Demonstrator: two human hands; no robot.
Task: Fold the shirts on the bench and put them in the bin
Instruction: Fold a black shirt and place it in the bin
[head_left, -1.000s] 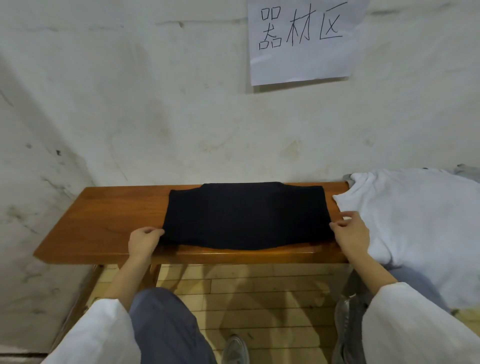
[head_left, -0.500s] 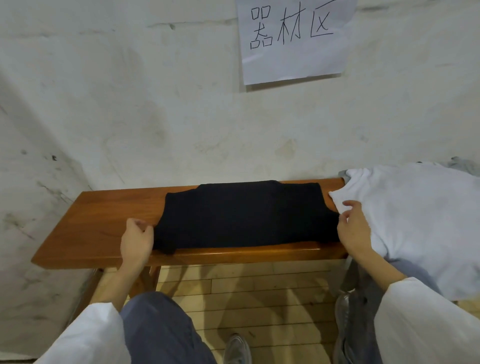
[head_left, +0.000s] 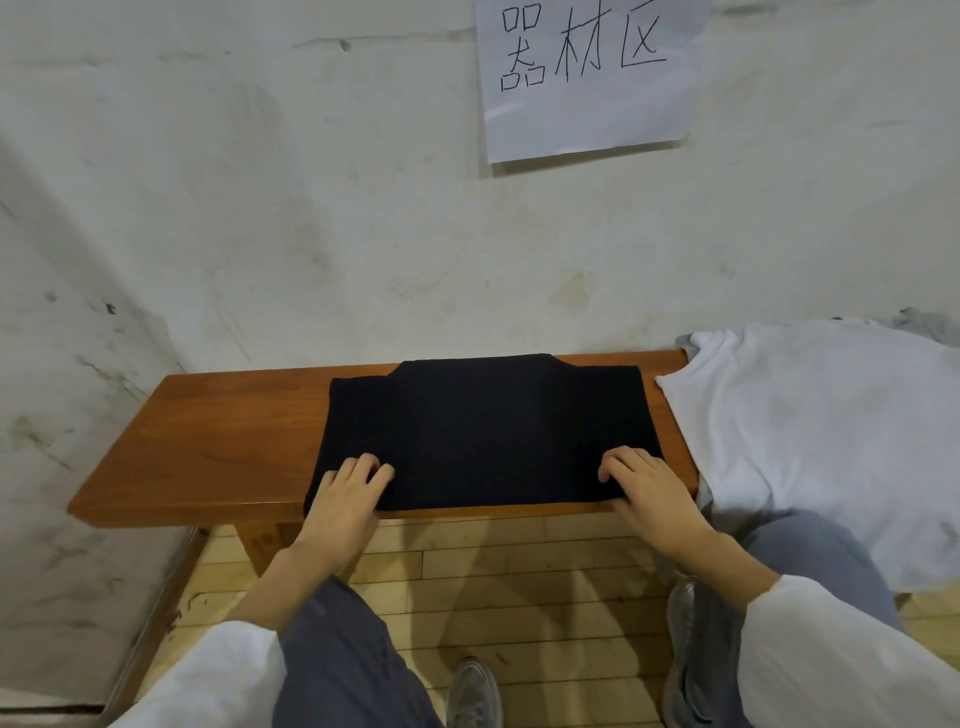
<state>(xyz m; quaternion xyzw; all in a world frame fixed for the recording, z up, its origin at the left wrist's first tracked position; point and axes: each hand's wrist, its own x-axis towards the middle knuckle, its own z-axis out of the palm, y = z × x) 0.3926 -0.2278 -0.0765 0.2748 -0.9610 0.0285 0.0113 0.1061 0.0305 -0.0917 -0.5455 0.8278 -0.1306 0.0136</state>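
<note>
Black shirt (head_left: 488, 431) lies folded mid-counter (head_left: 208, 447). L hand (head_left: 345, 499) & R hand (head_left: 649, 493) press its near corners, fingers (head_left: 371, 465) slightly bent, close together, atop the cloth; thumbs hidden. White shirt (head_left: 805, 431) heaped just to the R.

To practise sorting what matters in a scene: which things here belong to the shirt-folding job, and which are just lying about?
Job: black shirt spread on the bench; white shirt heaped at the right; left hand and right hand, both on the black shirt's near edge. No bin shows.
Not part of it: paper sign taped up above; the person's grey shoes.
</note>
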